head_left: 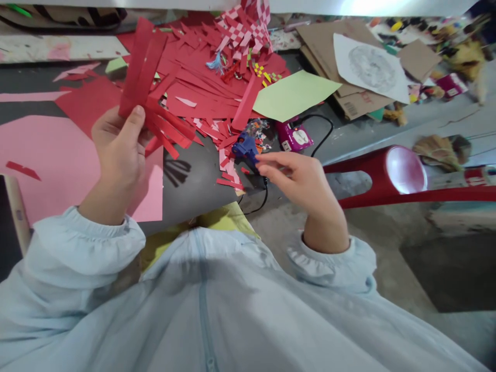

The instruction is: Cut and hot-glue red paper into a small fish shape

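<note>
My left hand (120, 144) grips a piece made of folded red paper strips (141, 67), thumb pressed on its front. Several loose strip ends of the piece fan out to the right over the grey table (194, 175). At the table's front edge, a small blue glue gun (245, 146) with a black cord lies among paper scraps. My right hand (298, 178) has its thumb and fingertips closed on the end of the gun's handle. Pink paper (50, 160) lies beneath and left of my left hand.
Behind my hands is a heap of red strips (194, 88). A light green sheet (296, 95) and a purple power socket (294, 137) lie to its right. Brown cardboard (325, 57) carries a drawing (370, 67). A red-framed object (372, 175) stands right of the table.
</note>
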{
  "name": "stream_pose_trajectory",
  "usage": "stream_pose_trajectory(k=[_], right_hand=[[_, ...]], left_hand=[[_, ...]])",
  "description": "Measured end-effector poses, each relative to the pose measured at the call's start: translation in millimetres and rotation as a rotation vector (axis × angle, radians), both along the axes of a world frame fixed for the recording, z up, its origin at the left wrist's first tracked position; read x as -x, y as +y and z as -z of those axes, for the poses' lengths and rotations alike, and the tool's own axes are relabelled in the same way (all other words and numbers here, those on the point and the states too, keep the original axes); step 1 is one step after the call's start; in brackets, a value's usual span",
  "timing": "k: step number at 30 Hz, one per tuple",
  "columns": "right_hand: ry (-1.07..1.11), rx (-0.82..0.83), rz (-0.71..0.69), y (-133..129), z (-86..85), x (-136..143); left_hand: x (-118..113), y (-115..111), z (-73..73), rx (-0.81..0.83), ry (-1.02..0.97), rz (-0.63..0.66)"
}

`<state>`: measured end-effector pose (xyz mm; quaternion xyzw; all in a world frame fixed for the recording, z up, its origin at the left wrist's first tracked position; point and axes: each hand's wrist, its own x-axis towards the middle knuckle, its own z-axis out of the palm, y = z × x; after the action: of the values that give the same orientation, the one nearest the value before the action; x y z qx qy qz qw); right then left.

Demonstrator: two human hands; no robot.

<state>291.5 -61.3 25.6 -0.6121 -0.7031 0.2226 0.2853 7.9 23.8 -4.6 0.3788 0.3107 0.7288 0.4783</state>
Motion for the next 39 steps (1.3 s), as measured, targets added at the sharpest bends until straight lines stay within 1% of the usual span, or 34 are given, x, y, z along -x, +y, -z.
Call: stream_pose_trajectory(k=[1, 2, 4, 6, 10, 14, 17, 20, 25, 27, 30, 34, 39], right_hand=[[0.023, -0.063, 0.053, -4.6, 4.5, -3.3], [0.027, -0.109, 0.056, -8.8, 7.9, -5.9], [0.034, -0.118, -0.013, -16.0, 10.8, -8.8], [0.098, -0.087, -0.067, -21.1, 8.8, -9.7], [0.28, -0.025, -0.061, -25.6, -2.4, -9.4], [0.413, -0.01, -0.094, -23.1, -9.8, -7.6], [0.452, -0.022, -0.044, -17.6, -9.8, -3.7], [0.465, 0.01, 0.026, -11.2, -9.4, 1.3], [0.651, 0.082, -0.002, -0.7, -10.9, 9.3], [0.631, 0.095, 0.016, 3.6, -10.4, 12.5], [0.533, 0.077, 0.067, 9.2, -8.3, 17.6], [0.42, 0.103, 0.129, 12.6, -8.6, 24.1], [0.373, 0.105, 0.111, 13.2, -14.9, 28.1]], left_hand=[[-0.1, -1.1, 0.0, -0.007, 0.011, 0.009], [-0.4, -2.3, 0.0, -0.014, 0.022, 0.018], [-1.0, -4.5, -0.4, -0.031, 0.042, 0.024], [-1.6, -5.3, -0.8, -0.031, 0.066, 0.023], [-0.6, -1.3, 1.1, -0.005, 0.078, 0.013], [3.1, 3.9, 6.2, -0.004, 0.108, 0.005], [5.1, 5.0, 8.3, 0.017, 0.139, -0.011], [5.1, 4.8, 7.8, 0.009, 0.153, -0.008], [3.1, 4.4, 6.1, 0.005, 0.126, -0.004], [3.0, 4.1, 6.2, 0.006, 0.124, 0.0], [3.6, 4.2, 7.7, -0.016, 0.128, 0.023], [4.6, 5.7, 10.2, -0.066, 0.132, 0.037], [4.3, 5.2, 9.8, -0.051, 0.115, 0.02]])
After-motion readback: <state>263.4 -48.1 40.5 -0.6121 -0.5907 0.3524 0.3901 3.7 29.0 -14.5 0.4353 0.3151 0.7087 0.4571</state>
